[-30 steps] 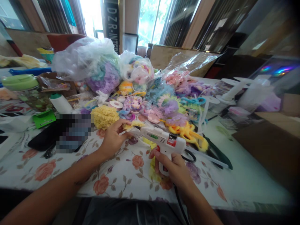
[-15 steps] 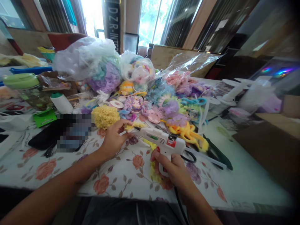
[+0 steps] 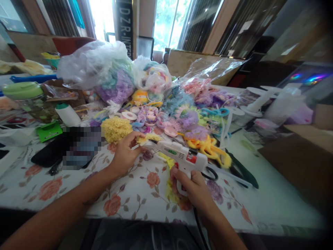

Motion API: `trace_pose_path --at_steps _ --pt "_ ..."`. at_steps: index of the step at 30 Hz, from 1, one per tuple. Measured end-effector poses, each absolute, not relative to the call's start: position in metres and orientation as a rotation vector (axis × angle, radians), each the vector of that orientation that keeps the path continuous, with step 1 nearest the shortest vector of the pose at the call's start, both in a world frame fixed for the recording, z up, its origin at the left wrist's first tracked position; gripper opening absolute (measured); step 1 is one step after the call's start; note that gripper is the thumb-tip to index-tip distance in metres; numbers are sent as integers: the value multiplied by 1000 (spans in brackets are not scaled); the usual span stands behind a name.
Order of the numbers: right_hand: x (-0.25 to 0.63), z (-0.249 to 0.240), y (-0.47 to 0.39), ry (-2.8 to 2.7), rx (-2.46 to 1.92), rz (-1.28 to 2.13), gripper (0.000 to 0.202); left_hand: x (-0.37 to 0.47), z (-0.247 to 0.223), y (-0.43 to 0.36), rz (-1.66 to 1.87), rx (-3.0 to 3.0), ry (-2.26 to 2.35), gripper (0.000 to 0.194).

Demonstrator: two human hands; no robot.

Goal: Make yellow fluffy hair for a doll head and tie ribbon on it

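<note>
My right hand (image 3: 191, 184) is wrapped round the handle of a white hot glue gun (image 3: 173, 151), whose nozzle points left. A small fluffy yellow trim piece (image 3: 145, 139) is pinched between the thumb and fingers of my left hand (image 3: 127, 151). The nozzle tip is right at this piece; whether they touch I cannot tell. Just behind my left hand sits a ball of yellow fluffy trim (image 3: 116, 129). Beneath the glue gun, a bright yellow ruffled strip (image 3: 170, 189) lies on the cloth, partly hidden by my right hand.
The flowered tablecloth (image 3: 125, 194) covers the table. Behind are bagged purple yarn (image 3: 121, 83), orange-yellow fuzzy strips (image 3: 205, 149) and a white thread cone (image 3: 68, 115). A dark phone-like slab (image 3: 54, 147) lies left. At right are green-handled scissors or a similar tool (image 3: 243, 168) and a cardboard box (image 3: 299, 156).
The glue gun and my right hand have shifted very slightly to the right. My left hand stays almost in place with the yellow piece.
</note>
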State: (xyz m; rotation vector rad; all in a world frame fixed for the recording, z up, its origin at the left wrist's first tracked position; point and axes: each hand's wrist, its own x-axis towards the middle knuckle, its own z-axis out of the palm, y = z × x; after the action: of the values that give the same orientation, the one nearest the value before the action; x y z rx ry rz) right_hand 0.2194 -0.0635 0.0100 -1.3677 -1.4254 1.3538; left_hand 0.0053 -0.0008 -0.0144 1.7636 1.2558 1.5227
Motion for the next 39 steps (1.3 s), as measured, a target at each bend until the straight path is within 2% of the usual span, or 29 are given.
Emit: trace_pose_path --at_steps 13,26,39 --pt "221 12 -63 -1443 -1406 1313 37 5 -14 0 1539 1692 1210 27" --pt "224 9 -61 -1418 -1441 1315 43 5 -10 -1 1577 1638 1226 29" --pt "222 7 -61 -1370 -1358 1368 33 4 -16 2 1550 1626 1235 29"
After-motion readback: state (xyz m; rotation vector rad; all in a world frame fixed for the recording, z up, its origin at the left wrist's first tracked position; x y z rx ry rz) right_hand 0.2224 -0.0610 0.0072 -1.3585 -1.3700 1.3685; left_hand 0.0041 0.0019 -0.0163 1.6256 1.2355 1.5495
